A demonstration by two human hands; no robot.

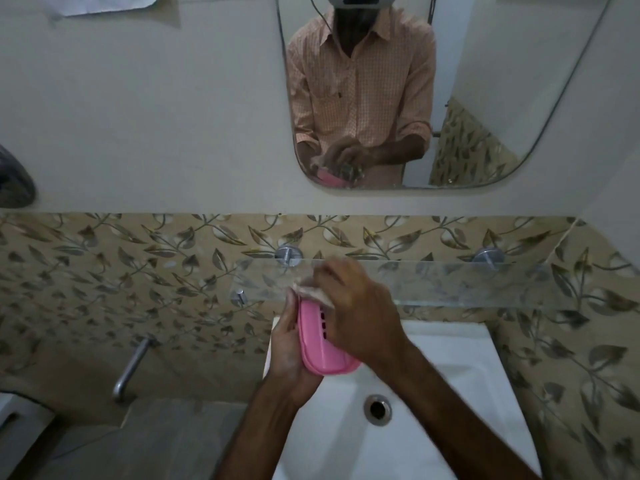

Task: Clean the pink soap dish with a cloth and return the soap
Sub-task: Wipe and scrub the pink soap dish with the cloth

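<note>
The pink soap dish [317, 344] is held above the white sink, tilted with its slotted inside facing right. My left hand [289, 351] grips it from the left and below. My right hand [360, 306] presses a pale cloth [313, 292] against the dish's far end and covers much of its inside. Only a bunched corner of the cloth shows past my fingers. No soap is visible.
A white sink [450, 393] with a drain [377, 408] lies below my hands. A glass shelf [450, 284] on metal pegs runs along the leaf-patterned tiles behind them. A metal tap [133, 367] juts from the wall at left. A mirror [485, 81] hangs above.
</note>
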